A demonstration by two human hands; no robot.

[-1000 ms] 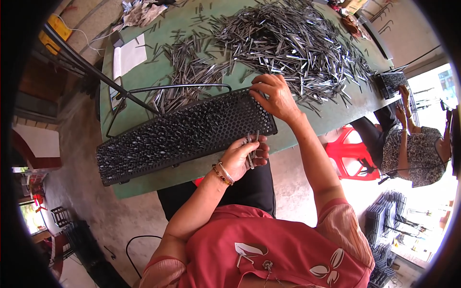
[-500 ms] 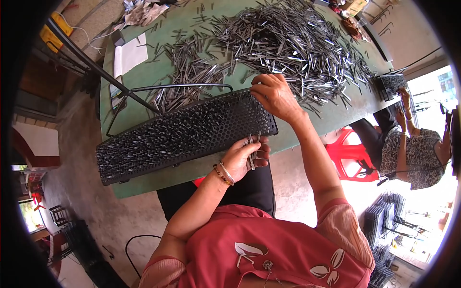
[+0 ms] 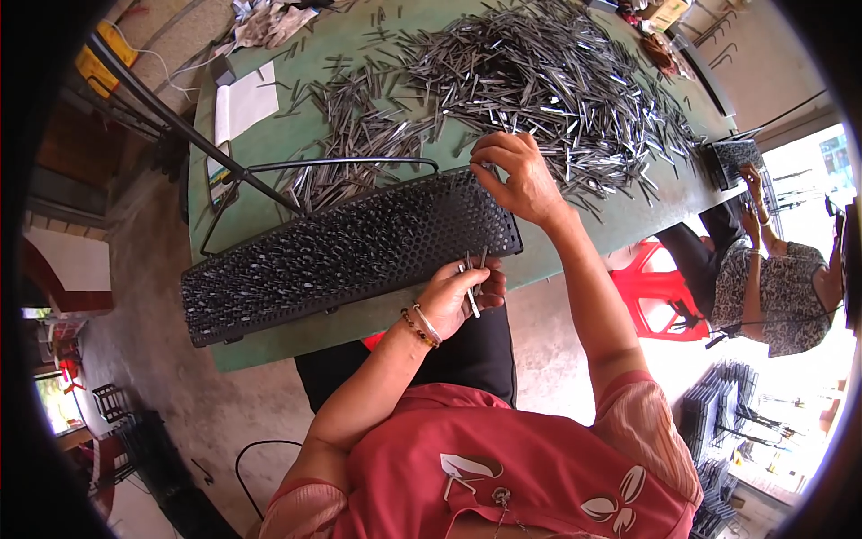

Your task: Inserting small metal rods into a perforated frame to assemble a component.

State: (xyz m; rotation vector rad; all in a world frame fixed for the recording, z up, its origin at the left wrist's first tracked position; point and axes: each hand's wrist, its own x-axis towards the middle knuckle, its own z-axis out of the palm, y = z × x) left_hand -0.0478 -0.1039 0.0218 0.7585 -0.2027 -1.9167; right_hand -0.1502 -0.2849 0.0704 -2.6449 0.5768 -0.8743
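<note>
A long black perforated rack (image 3: 480,220) lies slantwise at the table's near edge. Thin dark metal strips (image 3: 296,256) stand packed in its holes from the left end to past the middle, while bare holes show toward the right end. Below the rack's right part, my left hand (image 3: 444,296) is closed around a few slim metal strips (image 3: 472,295) that stick out between thumb and fingers. At the rack's far right corner, my right hand (image 3: 521,180) is bent over the rim with fingertips pinched together; whatever they hold is too small or hidden to make out.
A big heap of loose metal strips (image 3: 548,99) covers the green table (image 3: 359,27) behind the rack. Black bent rods (image 3: 180,126) cross at the left near white paper (image 3: 247,103). Another person (image 3: 777,287) works at the right by a red plastic chair (image 3: 654,292).
The strips in my left hand have shifted slightly within the fingers. My right hand has moved a touch along the rack's far corner. The rack has barely shifted.
</note>
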